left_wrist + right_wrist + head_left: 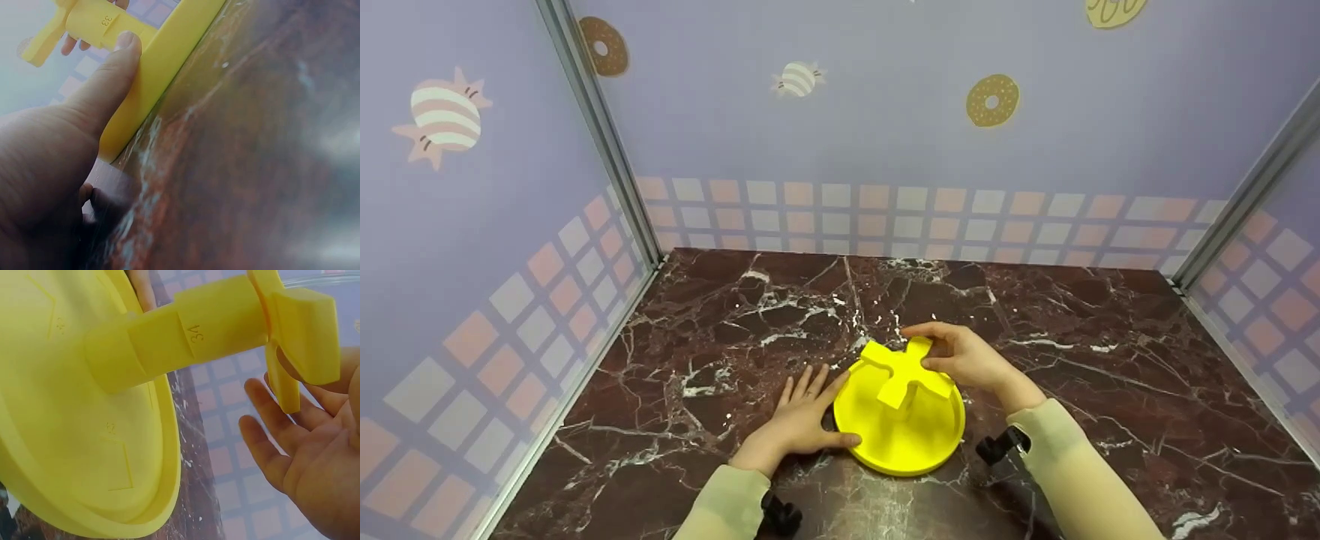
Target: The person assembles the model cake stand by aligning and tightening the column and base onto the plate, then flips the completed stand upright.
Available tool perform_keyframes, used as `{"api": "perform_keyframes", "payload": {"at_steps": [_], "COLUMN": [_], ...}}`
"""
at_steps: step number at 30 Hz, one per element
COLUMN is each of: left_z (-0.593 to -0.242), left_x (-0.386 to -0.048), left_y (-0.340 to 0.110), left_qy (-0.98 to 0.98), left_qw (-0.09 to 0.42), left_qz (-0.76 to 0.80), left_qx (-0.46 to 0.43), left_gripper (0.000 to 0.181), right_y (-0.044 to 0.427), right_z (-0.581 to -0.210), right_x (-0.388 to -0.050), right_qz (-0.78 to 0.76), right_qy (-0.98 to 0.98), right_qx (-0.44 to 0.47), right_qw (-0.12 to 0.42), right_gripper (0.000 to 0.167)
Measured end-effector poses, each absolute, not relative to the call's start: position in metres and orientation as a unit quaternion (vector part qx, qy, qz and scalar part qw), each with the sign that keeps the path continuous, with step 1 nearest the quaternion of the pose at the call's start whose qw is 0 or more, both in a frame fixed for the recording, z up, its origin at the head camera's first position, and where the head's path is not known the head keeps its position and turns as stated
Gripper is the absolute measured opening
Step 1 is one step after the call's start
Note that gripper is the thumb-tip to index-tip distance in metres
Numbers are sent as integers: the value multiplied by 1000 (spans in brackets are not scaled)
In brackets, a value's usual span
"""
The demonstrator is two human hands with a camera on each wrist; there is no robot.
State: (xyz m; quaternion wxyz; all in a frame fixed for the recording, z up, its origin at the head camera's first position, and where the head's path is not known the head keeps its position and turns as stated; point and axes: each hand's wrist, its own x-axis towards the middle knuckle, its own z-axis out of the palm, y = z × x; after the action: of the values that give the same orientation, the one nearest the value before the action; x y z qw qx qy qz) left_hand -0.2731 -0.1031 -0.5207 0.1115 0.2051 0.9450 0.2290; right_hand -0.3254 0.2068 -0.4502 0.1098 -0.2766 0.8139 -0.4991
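The cross [905, 369] is topping its post [163, 340] (steps left: unclear); right hand [966, 358] is pinching it, outspread left hand [802, 421] touching the dish [934, 439].

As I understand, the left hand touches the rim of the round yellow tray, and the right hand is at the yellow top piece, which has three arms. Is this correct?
Not quite: the yellow top piece has four arms, not three, as the head view shows. The rest is right.
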Motion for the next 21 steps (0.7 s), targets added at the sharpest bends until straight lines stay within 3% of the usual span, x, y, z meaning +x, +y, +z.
{"api": "perform_keyframes", "payload": {"at_steps": [21], "left_z": [-521], "left_x": [-272], "left_y": [-104], "left_qy": [942], "left_qw": [107], "left_qz": [236], "left_qx": [211], "left_gripper": [111], "right_y": [217], "right_z": [-453], "right_x": [-305], "right_qz": [-424], "right_qy": [868], "right_qx": [-257], "right_qw": [26], "right_gripper": [31]}}
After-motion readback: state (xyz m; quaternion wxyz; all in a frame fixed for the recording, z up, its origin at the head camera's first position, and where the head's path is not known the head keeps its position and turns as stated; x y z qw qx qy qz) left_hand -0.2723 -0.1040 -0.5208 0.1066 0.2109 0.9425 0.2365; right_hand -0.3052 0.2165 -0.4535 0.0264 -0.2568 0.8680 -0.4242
